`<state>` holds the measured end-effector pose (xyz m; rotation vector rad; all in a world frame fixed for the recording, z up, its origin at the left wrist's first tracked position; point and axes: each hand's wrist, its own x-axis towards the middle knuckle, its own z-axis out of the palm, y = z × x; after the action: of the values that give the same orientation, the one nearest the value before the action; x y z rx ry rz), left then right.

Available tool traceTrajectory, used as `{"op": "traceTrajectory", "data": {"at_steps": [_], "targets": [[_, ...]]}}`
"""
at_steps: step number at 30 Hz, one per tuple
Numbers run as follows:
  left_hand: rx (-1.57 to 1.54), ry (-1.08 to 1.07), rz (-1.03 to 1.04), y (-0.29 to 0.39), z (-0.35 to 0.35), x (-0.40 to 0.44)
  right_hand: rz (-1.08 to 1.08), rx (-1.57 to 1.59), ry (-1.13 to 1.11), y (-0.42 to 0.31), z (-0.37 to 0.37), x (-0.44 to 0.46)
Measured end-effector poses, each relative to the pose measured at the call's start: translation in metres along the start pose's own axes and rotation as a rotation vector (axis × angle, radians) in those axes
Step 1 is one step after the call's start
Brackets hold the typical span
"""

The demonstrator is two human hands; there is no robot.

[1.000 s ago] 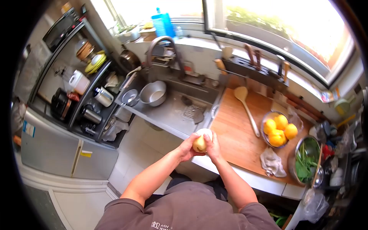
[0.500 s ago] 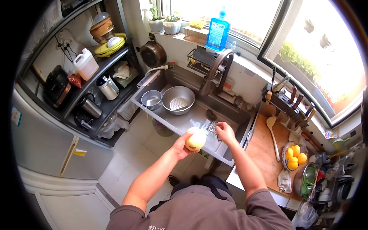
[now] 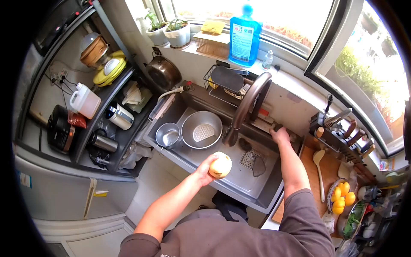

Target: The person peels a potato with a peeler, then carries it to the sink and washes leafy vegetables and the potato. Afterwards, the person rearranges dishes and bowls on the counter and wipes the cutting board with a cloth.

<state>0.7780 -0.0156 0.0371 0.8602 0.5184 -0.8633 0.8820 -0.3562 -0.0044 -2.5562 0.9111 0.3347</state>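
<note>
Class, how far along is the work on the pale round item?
Done: the pale round item looks peeled. In hand: the left hand holds it by the sink; the right hand reaches the back corner. Left, probably: rinsing and cutting, since no running water or cut shows.

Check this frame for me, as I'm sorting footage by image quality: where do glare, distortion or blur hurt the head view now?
Head view: the window is blown out nearly white; wide-angle distortion bows the shelving rack, with black corners; clutter at the lower right looks soft; the pale round item reads clearly, but whatever the right hand touches is indistinct.
</note>
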Motion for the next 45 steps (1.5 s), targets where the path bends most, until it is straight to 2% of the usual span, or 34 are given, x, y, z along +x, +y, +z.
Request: {"op": "traceTrajectory", "data": {"at_steps": [3, 5, 6, 8, 9, 11, 13, 14, 16, 17, 19, 20, 21, 22, 23, 24, 25, 26, 27, 29, 31, 33, 35, 37, 38, 39, 40, 41, 42, 43, 44, 45], "targets": [[0.038, 0.058, -0.060, 0.013, 0.001, 0.017, -0.017, -0.094, -0.044, 0.003, 0.006, 0.013], [0.038, 0.054, -0.077, 0.019, 0.002, 0.023, -0.156, -0.126, 0.027, 0.014, 0.011, 0.021], [0.037, 0.046, -0.080, 0.021, 0.003, 0.025, -0.142, -0.128, 0.017, 0.018, 0.007, 0.020], [0.044, -0.002, -0.099, 0.027, 0.002, 0.030, -0.309, -0.250, -0.011, 0.025, -0.005, 0.020], [0.048, -0.030, -0.113, 0.028, 0.000, 0.034, -0.294, -0.247, -0.011, 0.028, -0.002, 0.017], [0.071, -0.004, -0.111, 0.030, 0.005, 0.035, -0.456, -0.312, 0.423, 0.023, 0.010, 0.003], [0.103, 0.011, -0.110, 0.030, 0.005, 0.042, -0.563, -0.049, 0.603, -0.006, 0.016, -0.043], [0.090, -0.003, -0.128, 0.027, -0.001, 0.053, -0.403, 0.207, 0.168, -0.033, 0.005, -0.083], [0.086, 0.009, -0.135, 0.026, 0.003, 0.064, -0.547, 0.764, -0.146, -0.046, 0.062, -0.139], [0.019, 0.124, -0.123, 0.025, 0.017, 0.062, -0.682, 0.787, -0.152, -0.054, 0.112, -0.147], [-0.102, 0.085, 0.040, 0.003, -0.011, 0.099, -0.446, 0.734, 0.209, -0.084, 0.125, -0.200], [0.025, 0.226, 0.115, 0.003, -0.006, 0.096, -0.430, 0.730, 0.227, -0.088, 0.139, -0.200], [0.158, 0.187, 0.066, 0.012, 0.002, 0.086, -0.283, 0.956, 0.176, -0.088, 0.159, -0.191], [0.219, 0.103, 0.131, 0.013, -0.003, 0.085, -0.140, 1.185, 0.123, -0.094, 0.161, -0.187], [0.277, 0.025, 0.193, 0.013, -0.009, 0.083, -0.142, 1.188, 0.133, -0.090, 0.160, -0.183], [0.281, 0.020, 0.193, 0.018, -0.010, 0.075, -0.035, 1.401, -0.175, -0.083, 0.141, -0.182], [0.412, -0.086, 0.216, 0.026, -0.006, 0.065, 0.071, 1.592, -0.495, -0.081, 0.120, -0.182], [0.543, -0.190, 0.238, 0.032, -0.004, 0.059, 0.143, 1.630, -0.606, -0.086, 0.098, -0.190], [0.545, -0.196, 0.240, 0.036, -0.004, 0.060, 0.139, 1.632, -0.600, -0.087, 0.091, -0.190], [0.491, -0.287, 0.261, 0.042, -0.003, 0.064, 0.186, 1.665, -0.818, -0.089, 0.084, -0.189], [0.534, -0.222, 0.269, 0.040, -0.003, 0.067, 0.198, 1.617, -0.850, -0.092, 0.087, -0.181], [0.336, 0.148, 0.267, 0.035, -0.005, 0.074, 0.297, 1.331, -0.553, -0.104, 0.091, -0.183], [0.379, 0.103, 0.311, 0.031, -0.009, 0.083, 0.062, 1.151, -0.263, -0.114, 0.100, -0.197], [0.173, 0.314, 0.345, 0.034, -0.009, 0.090, -0.045, 1.116, -0.143, -0.117, 0.097, -0.208], [0.266, 0.291, 0.350, 0.034, -0.012, 0.090, -0.045, 1.115, -0.144, -0.114, 0.101, -0.203], [0.266, 0.293, 0.353, 0.034, -0.014, 0.088, 0.004, 1.198, -0.191, -0.114, 0.097, -0.197], [0.259, 0.191, 0.331, 0.034, -0.017, 0.083, 0.055, 1.283, -0.242, -0.113, 0.094, -0.192], [0.250, 0.087, 0.311, 0.036, -0.017, 0.081, 0.133, 1.440, -0.449, -0.107, 0.089, -0.188], [0.252, 0.086, 0.312, 0.039, -0.011, 0.072, 0.187, 1.540, -0.623, -0.104, 0.080, -0.187], [0.350, -0.099, 0.353, 0.043, -0.001, 0.057, 0.245, 1.632, -0.801, -0.100, 0.074, -0.186], [0.445, -0.285, 0.395, 0.045, 0.005, 0.049, 0.244, 1.630, -0.801, -0.095, 0.079, -0.177], [0.443, -0.282, 0.396, 0.046, 0.006, 0.048, 0.296, 1.700, -0.993, -0.092, 0.084, -0.169]]}}
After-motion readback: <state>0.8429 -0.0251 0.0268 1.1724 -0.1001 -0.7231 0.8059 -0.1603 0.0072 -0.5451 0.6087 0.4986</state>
